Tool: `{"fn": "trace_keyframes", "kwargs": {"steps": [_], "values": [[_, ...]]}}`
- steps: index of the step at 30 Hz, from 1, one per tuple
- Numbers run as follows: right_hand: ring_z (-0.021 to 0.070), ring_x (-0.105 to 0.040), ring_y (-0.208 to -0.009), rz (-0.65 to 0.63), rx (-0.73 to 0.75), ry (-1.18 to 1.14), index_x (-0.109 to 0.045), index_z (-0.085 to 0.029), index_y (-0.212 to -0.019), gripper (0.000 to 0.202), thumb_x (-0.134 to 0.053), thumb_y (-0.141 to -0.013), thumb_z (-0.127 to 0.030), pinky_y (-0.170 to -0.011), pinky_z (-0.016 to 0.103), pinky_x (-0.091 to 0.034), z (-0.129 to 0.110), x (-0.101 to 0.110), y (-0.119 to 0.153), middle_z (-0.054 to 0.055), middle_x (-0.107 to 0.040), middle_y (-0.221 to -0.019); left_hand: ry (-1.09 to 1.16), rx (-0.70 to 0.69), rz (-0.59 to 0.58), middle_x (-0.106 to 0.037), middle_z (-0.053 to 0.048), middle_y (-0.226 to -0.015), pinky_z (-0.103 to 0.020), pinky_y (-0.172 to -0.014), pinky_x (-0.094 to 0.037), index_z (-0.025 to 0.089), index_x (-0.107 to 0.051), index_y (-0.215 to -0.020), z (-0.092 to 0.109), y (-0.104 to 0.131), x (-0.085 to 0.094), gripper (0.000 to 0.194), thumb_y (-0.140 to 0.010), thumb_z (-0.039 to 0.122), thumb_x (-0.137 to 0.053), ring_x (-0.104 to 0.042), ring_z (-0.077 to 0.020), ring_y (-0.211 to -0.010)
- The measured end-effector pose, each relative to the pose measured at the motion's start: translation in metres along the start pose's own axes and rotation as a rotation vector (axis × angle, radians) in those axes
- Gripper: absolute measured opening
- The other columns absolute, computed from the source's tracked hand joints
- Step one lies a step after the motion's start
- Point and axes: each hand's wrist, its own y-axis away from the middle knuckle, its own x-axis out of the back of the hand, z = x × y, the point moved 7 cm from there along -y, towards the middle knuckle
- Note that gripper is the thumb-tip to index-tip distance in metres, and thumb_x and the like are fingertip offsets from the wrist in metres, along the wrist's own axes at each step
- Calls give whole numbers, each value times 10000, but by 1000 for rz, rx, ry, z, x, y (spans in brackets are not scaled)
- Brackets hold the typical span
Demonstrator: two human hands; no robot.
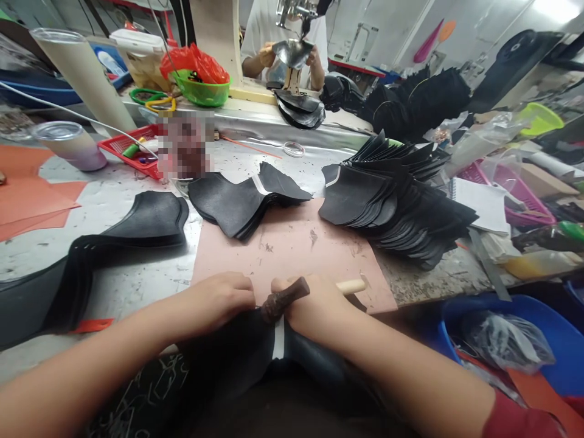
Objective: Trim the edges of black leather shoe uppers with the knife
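Note:
My right hand is closed around a hammer, its dark, worn head jutting out toward the left and the pale wooden handle showing on the far side. Under both hands, at the bench's near edge, lies a black leather piece with a white strip across its middle. My left hand presses on that piece with bent fingers, their tips hidden. Beyond the hands, a small stack of black leather pieces rests on a pinkish sheet. A larger fanned stack sits to its right.
More black pieces lie at left near orange sheets. Tumblers, a red basket and a green bowl stand behind. Across the bench a person works at a sewing machine. A blue bin is at right.

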Motion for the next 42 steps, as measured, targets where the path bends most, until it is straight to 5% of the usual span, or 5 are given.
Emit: {"fn": "trace_keyframes", "kwargs": {"steps": [16, 42], "values": [[114, -500, -550, -34, 41, 66, -581, -220, -814, 172, -441, -735, -159, -491, 241, -230, -21, -6, -23, -11, -606, -655, -38, -83, 107, -589, -35, -790, -252, -689, -402, 196, -616, -880, -5, 20, 10, 313, -801, 35, -360, -505, -146, -746], [136, -528, -542, -53, 159, 181, -572, -211, -782, 189, -449, -678, -113, -471, 241, -249, -45, -5, -47, -2, -593, -612, -113, -5, 33, -606, -36, -861, -248, -741, -397, 201, -622, -884, -22, 38, 14, 327, -767, 10, -384, -516, -159, -810]]}}
